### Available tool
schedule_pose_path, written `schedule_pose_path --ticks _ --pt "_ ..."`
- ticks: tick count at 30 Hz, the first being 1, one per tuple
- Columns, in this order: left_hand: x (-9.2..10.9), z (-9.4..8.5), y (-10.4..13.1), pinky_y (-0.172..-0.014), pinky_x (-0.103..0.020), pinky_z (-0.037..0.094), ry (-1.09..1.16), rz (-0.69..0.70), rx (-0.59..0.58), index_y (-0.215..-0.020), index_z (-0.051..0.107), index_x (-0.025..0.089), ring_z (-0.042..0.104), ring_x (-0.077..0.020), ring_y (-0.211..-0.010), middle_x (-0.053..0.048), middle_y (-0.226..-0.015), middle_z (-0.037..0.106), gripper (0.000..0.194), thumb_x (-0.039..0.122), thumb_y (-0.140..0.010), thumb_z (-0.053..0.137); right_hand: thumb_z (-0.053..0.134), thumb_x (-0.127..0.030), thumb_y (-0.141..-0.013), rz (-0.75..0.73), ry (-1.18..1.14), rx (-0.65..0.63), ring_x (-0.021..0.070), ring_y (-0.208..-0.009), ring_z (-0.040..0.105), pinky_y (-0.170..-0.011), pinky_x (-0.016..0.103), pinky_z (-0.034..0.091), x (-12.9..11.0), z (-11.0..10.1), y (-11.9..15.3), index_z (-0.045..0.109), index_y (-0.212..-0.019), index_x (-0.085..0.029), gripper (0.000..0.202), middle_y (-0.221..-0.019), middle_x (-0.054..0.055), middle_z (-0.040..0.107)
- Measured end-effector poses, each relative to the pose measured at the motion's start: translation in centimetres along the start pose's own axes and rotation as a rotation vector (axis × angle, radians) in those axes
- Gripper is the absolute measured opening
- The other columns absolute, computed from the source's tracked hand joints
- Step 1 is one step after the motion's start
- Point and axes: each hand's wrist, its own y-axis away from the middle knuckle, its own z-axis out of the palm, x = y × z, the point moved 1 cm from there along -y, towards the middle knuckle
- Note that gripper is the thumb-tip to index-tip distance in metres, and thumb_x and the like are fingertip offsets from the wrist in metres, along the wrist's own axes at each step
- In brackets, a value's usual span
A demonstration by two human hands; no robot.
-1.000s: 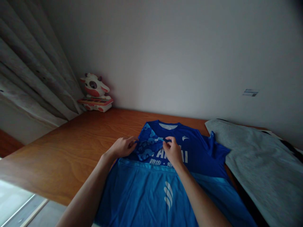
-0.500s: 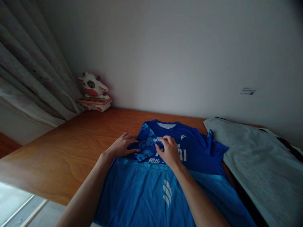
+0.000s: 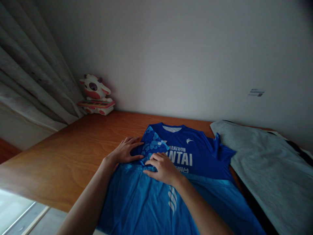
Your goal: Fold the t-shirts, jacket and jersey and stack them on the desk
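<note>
Blue shirt [image 3: 210, 168], front up on the wooden table [image 3: 80, 150], lies beneath both hands. I record the left hand [image 3: 126, 151], fingers apart, at its left edge; the right hand [image 3: 162, 168], fingers half curled, is at the near end of the folded-in patterned sleeve [image 3: 152, 141], grip undeterminable. That hand has just shifted nearer, uncovering lettering [image 3: 181, 159]; I judge the sleeve flatter. Grey cloth [image 3: 264, 160] lies right, a cow toy [image 3: 95, 93] far left.
</note>
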Motion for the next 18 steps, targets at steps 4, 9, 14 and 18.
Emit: schedule_pose_path --ticks 4,9,14,18 --pt "0.0 -0.1 0.0 -0.115 -0.058 0.033 0.004 -0.003 0.005 -0.149 0.052 0.032 0.043 -0.0382 -0.142 -0.013 -0.160 0.043 0.072 0.072 -0.089 0.055 0.081 -0.038 -0.083 0.038 -0.099 -0.044 0.0176 -0.092 0.069 -0.088 0.029 0.046 -1.0 0.2 0.0 0.076 -0.094 -0.024 0.019 -0.094 0.001 0.075" --pt "0.0 0.0 0.0 -0.116 -0.058 0.033 -0.003 -0.007 0.001 -0.149 0.052 0.034 0.043 -0.0378 -0.141 -0.012 -0.160 0.043 0.073 0.072 -0.087 0.058 0.076 -0.037 -0.087 0.005 -0.385 -0.201 0.0107 -0.068 0.068 -0.067 0.020 0.046 -1.4 -0.5 0.6 0.079 -0.081 -0.025 0.014 -0.074 -0.005 0.074" --pt "0.0 0.0 0.0 -0.116 -0.059 0.033 -0.006 -0.010 -0.014 -0.150 0.051 0.032 0.042 -0.0391 -0.142 -0.014 -0.161 0.041 0.078 0.074 -0.085 0.058 0.064 -0.043 -0.096 0.047 -0.328 -0.028 0.0132 -0.077 0.069 -0.080 0.024 0.049 -1.4 -0.7 0.5 0.078 -0.077 -0.025 0.030 -0.077 -0.003 0.075" --pt "0.0 -0.1 0.1 -0.116 -0.059 0.034 0.005 0.002 -0.005 -0.150 0.050 0.033 0.041 -0.0394 -0.143 -0.013 -0.161 0.042 0.083 0.076 -0.081 0.063 0.069 -0.032 -0.093 0.107 -0.067 0.150 0.0206 -0.111 0.065 -0.098 0.034 0.046 -0.8 0.2 0.3 0.076 -0.111 -0.026 0.020 -0.116 0.005 0.073"
